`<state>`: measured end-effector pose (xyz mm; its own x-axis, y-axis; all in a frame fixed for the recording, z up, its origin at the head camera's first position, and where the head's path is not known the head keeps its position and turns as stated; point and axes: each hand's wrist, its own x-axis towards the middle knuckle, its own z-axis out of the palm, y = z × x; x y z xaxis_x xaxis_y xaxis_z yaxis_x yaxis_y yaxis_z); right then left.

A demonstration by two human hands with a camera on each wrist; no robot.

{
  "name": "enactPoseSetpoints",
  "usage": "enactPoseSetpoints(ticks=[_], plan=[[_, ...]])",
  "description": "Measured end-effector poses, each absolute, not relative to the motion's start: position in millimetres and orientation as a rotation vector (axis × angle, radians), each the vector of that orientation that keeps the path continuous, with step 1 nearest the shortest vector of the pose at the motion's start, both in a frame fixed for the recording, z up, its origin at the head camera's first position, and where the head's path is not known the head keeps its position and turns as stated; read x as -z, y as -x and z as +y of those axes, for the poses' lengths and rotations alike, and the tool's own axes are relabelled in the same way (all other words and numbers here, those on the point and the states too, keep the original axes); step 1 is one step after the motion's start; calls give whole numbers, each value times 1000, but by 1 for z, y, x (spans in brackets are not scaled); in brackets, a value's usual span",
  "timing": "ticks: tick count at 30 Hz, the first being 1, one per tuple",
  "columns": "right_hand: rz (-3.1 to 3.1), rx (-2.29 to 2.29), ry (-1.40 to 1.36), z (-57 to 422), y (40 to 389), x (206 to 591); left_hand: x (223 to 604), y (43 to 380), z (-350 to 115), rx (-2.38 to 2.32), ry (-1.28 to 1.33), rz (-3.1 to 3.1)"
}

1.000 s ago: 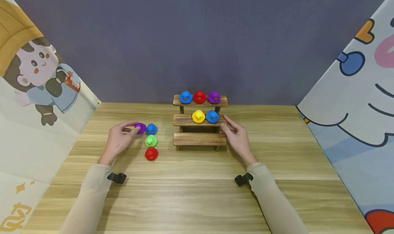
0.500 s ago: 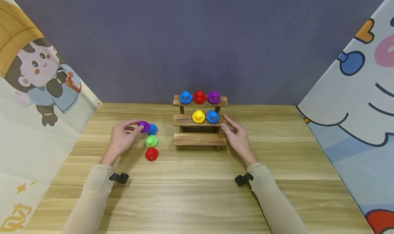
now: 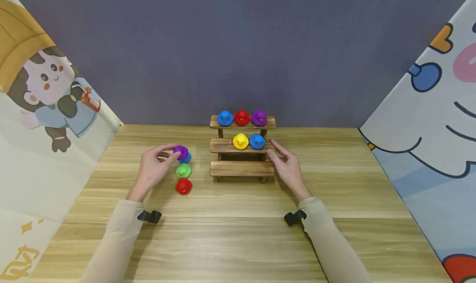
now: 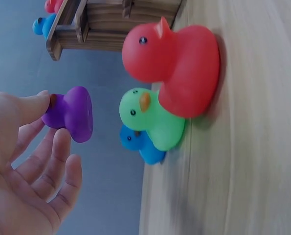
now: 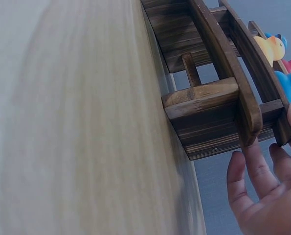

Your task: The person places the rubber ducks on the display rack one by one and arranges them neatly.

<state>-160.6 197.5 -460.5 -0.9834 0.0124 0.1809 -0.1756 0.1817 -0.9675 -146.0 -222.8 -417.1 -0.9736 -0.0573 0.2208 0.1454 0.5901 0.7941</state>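
Observation:
In the head view my left hand point(image 3: 157, 167) pinches a purple rubber duck point(image 3: 180, 152) between thumb and fingers. The left wrist view shows this duck raised off the table. Just below it in the head view, a blue duck point(image 3: 185, 158) is partly covered, with a green duck point(image 3: 184, 171) and a red duck point(image 3: 184, 186) in line toward the front. My right hand point(image 3: 288, 166) holds the right end of a three-tier wooden stand point(image 3: 241, 168) at the middle tier, thumb in front. That tier bears a yellow duck point(image 3: 240, 141) and a blue duck point(image 3: 257, 141).
On the top tier sit a blue duck point(image 3: 224, 118), a red duck point(image 3: 242, 117) and a purple duck point(image 3: 259, 118). A dark wall point(image 3: 238, 51) rises behind the wooden table point(image 3: 230, 233). Printed panels point(image 3: 439, 109) flank both sides.
My left hand has moved right and lifted the purple duck, from beside the blue duck to partly over it in the head view. The right hand stays at the stand.

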Motion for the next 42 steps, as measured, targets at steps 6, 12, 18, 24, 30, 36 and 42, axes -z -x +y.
enactPoseSetpoints(ticks=[6,12,18,24,30,36,42], plan=[[-2286,-1910,-156,197,160,460,412,148,-215,1336,77,-2593],[-2278,-1905,-168,196,161,460,407,150,-206,1362,112,-2563],[-2274,-1923,-163,196,161,460,404,152,-195,1405,148,-2561],[-2265,-1939,-169,195,160,461,402,152,-182,1448,177,-2550],[-2241,-1954,-176,195,161,461,402,154,-170,1454,209,-2515],[-2251,-1939,-179,196,161,461,402,156,-161,1475,196,-2457],[-2260,-1919,-184,198,162,461,402,156,-152,1495,225,-2430]])
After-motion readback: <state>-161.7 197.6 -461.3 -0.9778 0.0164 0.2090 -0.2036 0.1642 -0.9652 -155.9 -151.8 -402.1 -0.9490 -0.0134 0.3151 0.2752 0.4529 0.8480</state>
